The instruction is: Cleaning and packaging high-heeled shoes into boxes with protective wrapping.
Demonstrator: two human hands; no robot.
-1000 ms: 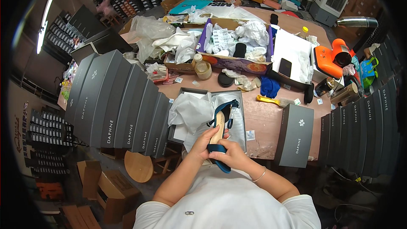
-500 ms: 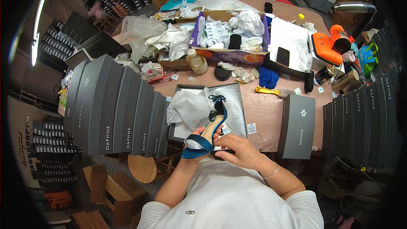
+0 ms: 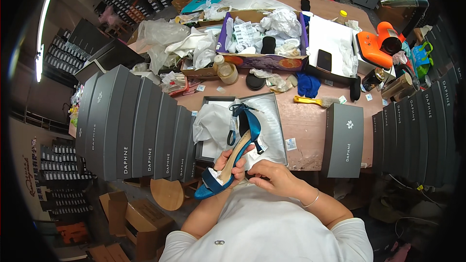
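Note:
A blue satin high-heeled sandal (image 3: pixel 249 135) with an ankle strap and bow is tilted, toe toward me, in my left hand (image 3: pixel 232 165), whose fingers wrap round its sole. White paper (image 3: pixel 216 176) is stuffed under the toe strap. Close by on the right, my right hand (image 3: pixel 274 176) is apart from the shoe with its fingers curled together; whether anything small is between them I cannot make out. Beyond both hands lies an open grey shoebox (image 3: pixel 278 116) with white tissue paper (image 3: pixel 212 122) in it.
Grey shoeboxes stand in a row at the left (image 3: pixel 112 126) and at the right (image 3: pixel 415 136). A single grey shoebox (image 3: pixel 345 140) stands right of the open one. Farther back are a yellow-handled brush (image 3: pixel 308 100), a blue cloth (image 3: pixel 307 85), a jar (image 3: pixel 226 72) and a purple carton (image 3: pixel 304 43) of crumpled paper.
The sandal has turned in my left hand, showing more of its inside and heel, and its toe has moved left and down. My right hand's fingers have curled in.

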